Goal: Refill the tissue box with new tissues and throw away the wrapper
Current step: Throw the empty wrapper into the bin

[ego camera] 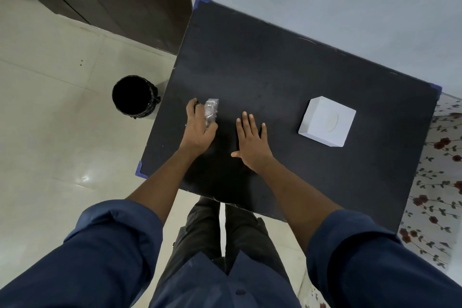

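Note:
A white cube-shaped tissue box (327, 121) stands on the right part of the black table (275, 70), its round top opening showing no tissue sticking out. A crumpled clear plastic wrapper (211, 110) lies near the table's left edge. My left hand (200, 126) is curled around the wrapper, fingers closed on it, hiding its lower part. My right hand (251, 140) rests flat on the table between wrapper and box, fingers spread, holding nothing.
A round bin lined with a black bag (133, 96) stands on the pale tiled floor just left of the table. A dark wooden cabinet (107, 0) is at the back left. A floral-patterned surface (437, 182) adjoins the table's right side.

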